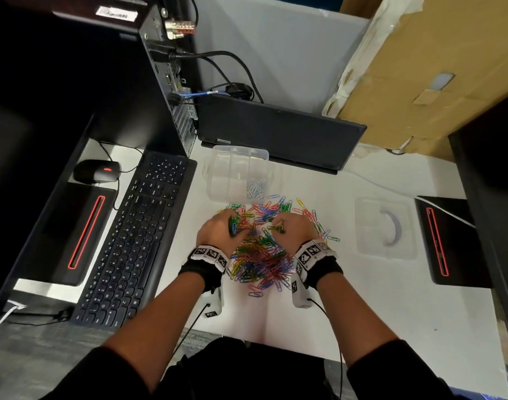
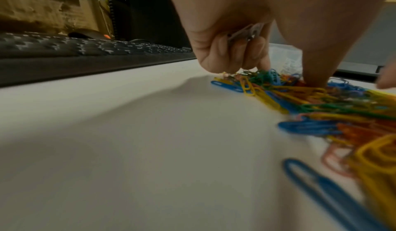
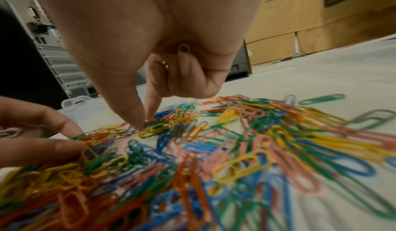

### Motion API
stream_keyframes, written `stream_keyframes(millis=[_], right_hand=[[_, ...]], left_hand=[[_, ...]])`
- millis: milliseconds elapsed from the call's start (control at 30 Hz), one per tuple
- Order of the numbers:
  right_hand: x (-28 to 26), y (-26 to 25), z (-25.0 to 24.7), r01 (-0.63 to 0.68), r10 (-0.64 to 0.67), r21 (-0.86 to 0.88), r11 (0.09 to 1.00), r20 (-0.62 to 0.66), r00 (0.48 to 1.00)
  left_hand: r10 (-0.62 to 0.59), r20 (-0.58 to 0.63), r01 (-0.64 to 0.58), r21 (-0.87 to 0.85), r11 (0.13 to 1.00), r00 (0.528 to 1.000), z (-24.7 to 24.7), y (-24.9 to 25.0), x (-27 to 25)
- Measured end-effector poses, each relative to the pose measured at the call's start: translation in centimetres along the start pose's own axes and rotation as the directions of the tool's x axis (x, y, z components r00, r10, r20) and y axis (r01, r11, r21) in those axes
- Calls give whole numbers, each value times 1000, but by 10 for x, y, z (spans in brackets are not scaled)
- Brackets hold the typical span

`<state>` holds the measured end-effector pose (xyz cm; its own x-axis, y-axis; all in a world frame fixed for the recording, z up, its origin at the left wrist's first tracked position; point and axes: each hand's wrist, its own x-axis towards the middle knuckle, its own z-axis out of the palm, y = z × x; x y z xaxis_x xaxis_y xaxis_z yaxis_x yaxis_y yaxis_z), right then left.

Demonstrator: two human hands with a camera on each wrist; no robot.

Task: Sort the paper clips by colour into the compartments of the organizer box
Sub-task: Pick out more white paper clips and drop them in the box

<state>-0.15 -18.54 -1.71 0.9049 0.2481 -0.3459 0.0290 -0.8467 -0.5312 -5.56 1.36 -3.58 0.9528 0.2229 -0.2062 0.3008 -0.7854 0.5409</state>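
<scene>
Both hands worked in the heap of paper clips on the white worktop.

Left of the heap lay a black keyboard. The left hand sat on the heap's left edge, its grip curled round a few pale clips tucked in the palm, thumb tip on the clips. The right hand, on the heap's right side, held pale clips under curled fingers, forefinger and thumb down in the clips. Behind the heap stood the clear organizer box, silver clips in its near right compartment.
</scene>
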Motion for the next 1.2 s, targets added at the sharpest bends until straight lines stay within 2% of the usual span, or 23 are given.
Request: stream_keyframes(millis=[233,333,633,767,833,933,1000,1133,1200], right_hand=[[8,-29,16,133,-131,-78,988,25,991],[7,-29,23,134,-132,-83,987,30,991],[5,-3,11,110,-109,-28,994,17,994],[5,3,9,140,-140,-33,990,7,990],[4,5,9,166,-166,-5,986,0,986],[-1,9,10,151,-151,135,979,-3,988],[-7,9,9,92,-106,264,960,37,994],[-12,17,8,7,-28,448,894,40,999],[-13,23,9,-4,-9,476,879,26,1000]], left_hand=[[26,74,-18,-109,994,997,5,-1,4],[-2,108,21,-176,984,994,4,-6,3],[-99,7,98,-205,974,995,-14,-28,6],[17,-5,-18,-136,991,1000,-23,-29,0],[140,86,-127,-136,983,986,-22,-25,-7],[294,286,-288,-66,955,912,-12,-16,-20],[301,333,-312,-20,950,894,-1,-14,-27],[274,260,-270,-50,961,926,9,-9,-27],[274,252,-279,-17,960,928,9,-4,-25]])
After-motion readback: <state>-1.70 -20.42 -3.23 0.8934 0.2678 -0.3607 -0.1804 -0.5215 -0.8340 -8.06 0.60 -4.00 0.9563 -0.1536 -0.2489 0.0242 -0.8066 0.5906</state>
